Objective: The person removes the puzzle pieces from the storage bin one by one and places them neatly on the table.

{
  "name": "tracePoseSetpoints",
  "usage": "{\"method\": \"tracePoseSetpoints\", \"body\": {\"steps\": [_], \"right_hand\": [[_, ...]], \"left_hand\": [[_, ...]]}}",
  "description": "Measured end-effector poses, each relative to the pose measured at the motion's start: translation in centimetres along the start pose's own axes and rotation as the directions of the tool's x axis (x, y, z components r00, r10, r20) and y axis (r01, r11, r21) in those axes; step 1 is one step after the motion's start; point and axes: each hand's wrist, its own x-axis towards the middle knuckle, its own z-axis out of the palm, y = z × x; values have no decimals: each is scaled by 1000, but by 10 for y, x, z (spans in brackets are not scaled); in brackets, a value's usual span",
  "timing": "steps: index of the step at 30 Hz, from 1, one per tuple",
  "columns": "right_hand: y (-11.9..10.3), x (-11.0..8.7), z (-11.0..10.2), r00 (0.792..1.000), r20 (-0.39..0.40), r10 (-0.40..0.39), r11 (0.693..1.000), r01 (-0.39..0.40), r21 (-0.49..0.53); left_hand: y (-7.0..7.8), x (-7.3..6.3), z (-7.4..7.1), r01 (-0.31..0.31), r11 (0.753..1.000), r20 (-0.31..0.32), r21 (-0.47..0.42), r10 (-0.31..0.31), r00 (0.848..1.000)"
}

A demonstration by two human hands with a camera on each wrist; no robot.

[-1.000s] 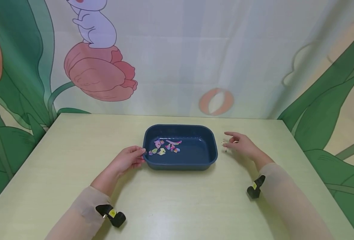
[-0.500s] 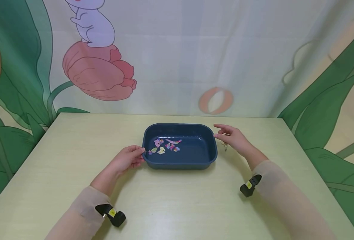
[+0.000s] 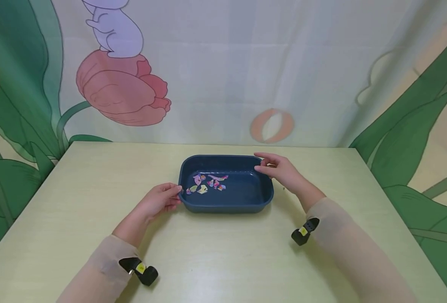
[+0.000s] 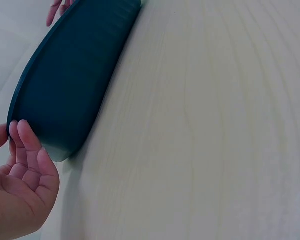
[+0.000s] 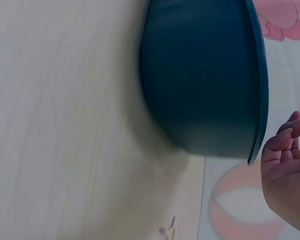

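A dark blue rectangular tray (image 3: pixel 246 193) sits on the table in the head view. On its left half lie several small, flat, colourful pieces like stickers (image 3: pixel 202 189), in pink, purple, yellow and green. My left hand (image 3: pixel 161 198) pinches the tray's left rim, thumb over the edge and fingers against the outer wall, as the left wrist view shows. My right hand (image 3: pixel 282 170) hovers over the right rim, index finger and thumb apart; no held thing shows. A small pale piece (image 5: pixel 169 231) lies on the table beside the tray, mostly hidden by this hand in the head view.
The pale wooden table (image 3: pixel 208 261) reaches back to a printed curtain (image 3: pixel 208 75) with a rabbit, tulips and leaves. Black wrist cameras (image 3: pixel 143 271) are strapped over both sleeves.
My right hand has moved left, from near the small pale piece on the table to over the tray's right rim. The left hand has stayed on the tray, which has not shifted.
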Motion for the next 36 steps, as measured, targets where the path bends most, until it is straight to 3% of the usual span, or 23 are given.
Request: {"method": "tracePoseSetpoints", "body": {"steps": [4,15,25,30,36], "right_hand": [[12,17,9,999,4,-31,999,31,5],[13,29,35,995,48,-84,996,83,24],[17,46,54,993,84,-77,996,81,-45],[20,51,61,995,95,-37,995,46,-89],[18,53,66,984,177,-6,990,31,-137]], "left_hand": [[0,0,0,-3,1000,1,-8,3,1000],[-2,5,2,9,1000,4,-2,-9,1000],[-4,6,3,15,1000,8,-10,-14,1000],[-4,6,4,23,1000,15,-7,-23,1000],[-3,4,0,22,1000,-2,10,-22,1000]]}}
